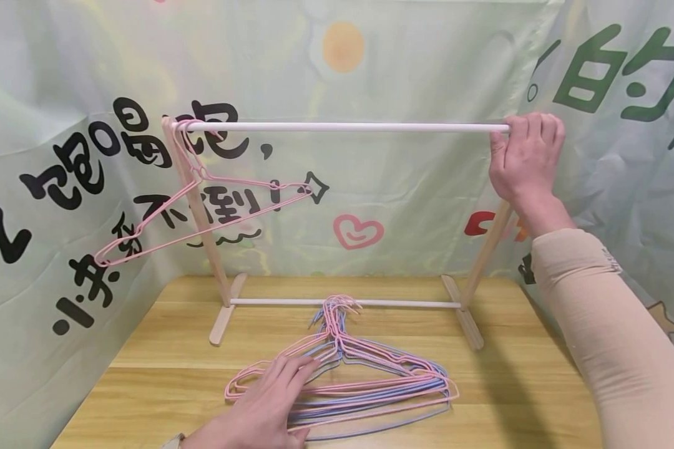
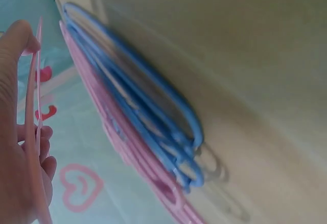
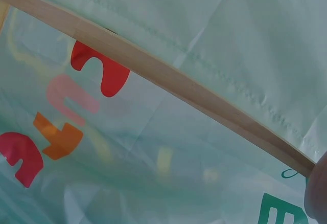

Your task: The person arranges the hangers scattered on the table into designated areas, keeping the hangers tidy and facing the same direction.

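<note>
At the top right corner of a small wooden clothes rack [image 1: 342,127], my right hand [image 1: 528,156] grips the end of the white rod. Only a fingertip [image 3: 318,191] of it shows in the right wrist view. My left hand [image 1: 261,405] is at the left side of a pile of pink and blue hangers [image 1: 371,386] lying on the table. The left wrist view shows its thumb and fingers around a pink hanger [image 2: 31,147], apart from the blue hangers [image 2: 190,111]. Another pink hanger [image 1: 200,176] hangs at the rack's left end.
The rack's left leg [image 1: 208,240] and right leg [image 1: 485,259] stand on flat wooden feet, joined by a low white rod [image 1: 281,302]. Behind the wooden table [image 1: 163,380] hangs a printed cloth backdrop [image 1: 427,206], which also covers both sides.
</note>
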Available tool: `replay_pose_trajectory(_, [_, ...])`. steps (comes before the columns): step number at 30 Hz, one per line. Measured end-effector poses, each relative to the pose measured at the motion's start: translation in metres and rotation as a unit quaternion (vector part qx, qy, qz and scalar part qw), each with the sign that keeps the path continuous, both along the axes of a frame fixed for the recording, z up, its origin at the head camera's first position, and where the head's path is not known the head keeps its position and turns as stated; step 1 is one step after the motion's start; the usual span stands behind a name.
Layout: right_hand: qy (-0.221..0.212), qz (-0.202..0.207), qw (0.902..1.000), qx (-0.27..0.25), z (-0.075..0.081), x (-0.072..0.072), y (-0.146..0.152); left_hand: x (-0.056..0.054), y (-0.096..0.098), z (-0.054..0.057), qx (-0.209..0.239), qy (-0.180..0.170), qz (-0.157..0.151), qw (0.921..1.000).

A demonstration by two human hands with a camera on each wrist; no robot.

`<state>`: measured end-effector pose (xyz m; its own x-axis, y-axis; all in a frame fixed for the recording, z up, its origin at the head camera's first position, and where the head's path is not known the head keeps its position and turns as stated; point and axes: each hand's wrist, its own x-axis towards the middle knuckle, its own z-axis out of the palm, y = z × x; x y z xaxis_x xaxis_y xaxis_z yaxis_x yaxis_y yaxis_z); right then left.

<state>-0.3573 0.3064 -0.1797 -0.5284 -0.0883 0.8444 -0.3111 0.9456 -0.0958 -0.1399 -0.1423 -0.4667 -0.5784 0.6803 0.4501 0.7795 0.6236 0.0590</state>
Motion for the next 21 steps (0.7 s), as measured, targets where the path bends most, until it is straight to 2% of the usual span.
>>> replay_pose_trajectory(4, [-0.002, -0.003, 1.0, -0.001, 0.0, 0.0, 0.001, -0.001, -0.002, 0.008, 0.01, 0.004, 0.009, 0.9999])
replay_pose_trajectory(11, [-0.002, -0.004, 1.0, 0.003, -0.001, -0.001, 0.002, -0.007, -0.01, 0.024, 0.016, 0.045, 0.032, 0.9984])
replay_pose_trajectory(21, [0.003, 0.002, 1.0, 0.003, -0.001, -0.003, 0.004, -0.024, -0.028, 0.057, 0.047, 0.112, 0.023, 0.9923])
